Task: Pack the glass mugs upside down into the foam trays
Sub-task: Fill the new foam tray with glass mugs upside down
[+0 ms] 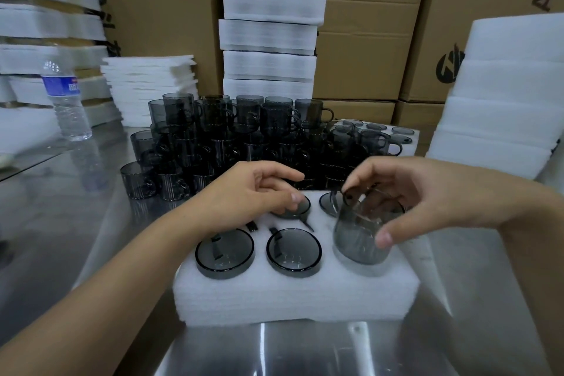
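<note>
While right hand [427, 192] clasps a smoky glass mug [357, 232], left hand [253, 192] loose, empty, layered white foam tray [290, 293].

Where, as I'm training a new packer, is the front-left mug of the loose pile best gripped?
Take the front-left mug by its ribbed wall, the grip coming from its left and front. Those sides face the steel table, while its handle points right at the neighbouring mug and more mugs crowd behind. Spanning the wall probably beats fishing for the handle.
</note>
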`<state>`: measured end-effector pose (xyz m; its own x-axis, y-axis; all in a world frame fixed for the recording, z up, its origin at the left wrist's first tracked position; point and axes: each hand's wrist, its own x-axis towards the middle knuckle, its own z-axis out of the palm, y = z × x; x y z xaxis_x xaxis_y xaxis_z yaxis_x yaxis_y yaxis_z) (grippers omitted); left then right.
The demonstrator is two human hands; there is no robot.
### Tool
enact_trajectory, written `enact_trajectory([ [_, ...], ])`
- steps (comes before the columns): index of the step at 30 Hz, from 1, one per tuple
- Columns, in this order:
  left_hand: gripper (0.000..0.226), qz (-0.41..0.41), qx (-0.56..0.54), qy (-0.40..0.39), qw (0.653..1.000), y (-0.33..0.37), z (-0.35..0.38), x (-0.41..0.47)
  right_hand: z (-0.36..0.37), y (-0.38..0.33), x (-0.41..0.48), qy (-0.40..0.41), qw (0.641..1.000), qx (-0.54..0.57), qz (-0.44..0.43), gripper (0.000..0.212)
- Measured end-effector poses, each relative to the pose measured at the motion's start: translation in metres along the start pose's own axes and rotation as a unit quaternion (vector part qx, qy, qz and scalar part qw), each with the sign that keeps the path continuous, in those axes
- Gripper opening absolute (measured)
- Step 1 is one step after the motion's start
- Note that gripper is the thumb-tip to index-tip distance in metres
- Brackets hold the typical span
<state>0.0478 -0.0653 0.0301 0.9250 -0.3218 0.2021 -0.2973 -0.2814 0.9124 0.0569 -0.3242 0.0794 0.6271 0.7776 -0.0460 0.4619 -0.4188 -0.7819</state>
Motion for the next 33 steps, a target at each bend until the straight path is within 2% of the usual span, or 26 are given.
enact_trajectory([
  [6,0.030,-0.001,-0.006,0.001,1.000,0.000,0.000,0.000,0.002,-0.003,-0.002,-0.025,1.000,-0.011,0.014,0.056],
  [10,0.025,0.000,-0.005,0.002,1.000,0.000,0.000,0.001,0.003,-0.005,-0.003,-0.029,0.999,-0.016,0.023,0.055],
  [19,0.024,-0.001,-0.004,0.002,1.000,-0.001,0.000,0.001,0.007,-0.011,-0.003,-0.034,0.992,-0.113,0.051,0.057],
  [31,0.024,-0.001,-0.001,0.004,1.000,-0.002,0.000,0.001,0.007,-0.013,-0.003,-0.027,0.977,-0.191,0.089,0.067],
  [33,0.024,0.000,-0.003,0.003,1.000,-0.001,0.000,0.001,0.012,-0.017,0.002,0.016,0.979,-0.194,0.060,0.067],
])
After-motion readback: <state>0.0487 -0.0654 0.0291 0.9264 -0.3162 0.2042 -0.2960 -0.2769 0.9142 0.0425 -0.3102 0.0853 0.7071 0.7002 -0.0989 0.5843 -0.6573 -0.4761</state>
